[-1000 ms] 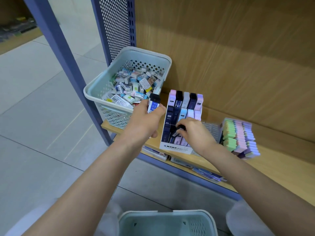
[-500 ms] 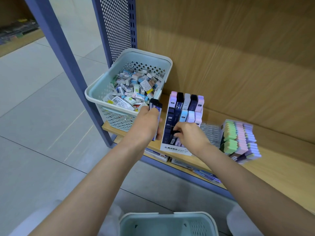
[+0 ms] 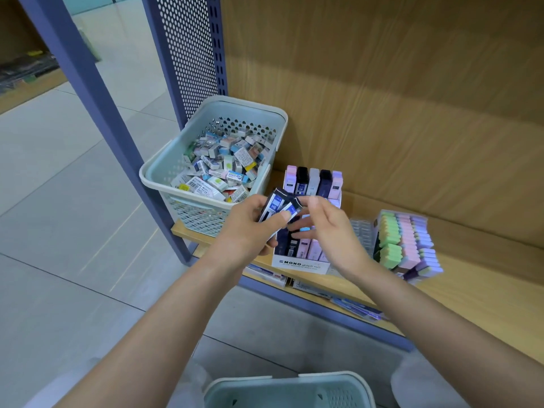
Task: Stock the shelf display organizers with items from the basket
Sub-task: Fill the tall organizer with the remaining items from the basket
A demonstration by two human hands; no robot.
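Note:
A pale green basket [image 3: 164, 176] full of small boxed erasers and lead cases stands at the left end of the wooden shelf. To its right stands a white display organizer [image 3: 298, 262] with rows of dark, grey and pink lead cases. My left hand [image 3: 247, 231] grips two dark blue lead cases [image 3: 275, 206] just in front of the organizer's top. My right hand [image 3: 329, 231] is beside them, thumb and fingers pinching the end of the right-hand case.
A rack of green, pink and purple erasers [image 3: 407, 245] sits right of the organizer, with a clear plastic tray [image 3: 362, 231] between. A second pale basket [image 3: 288, 390] is below me. Blue shelf uprights [image 3: 88, 98] stand left. Flat packets lie on the lower shelf [image 3: 353, 307].
My right hand has lifted out of the organizer's front rows and come up to the cases. My left hand shifted right and tilted the cases toward it.

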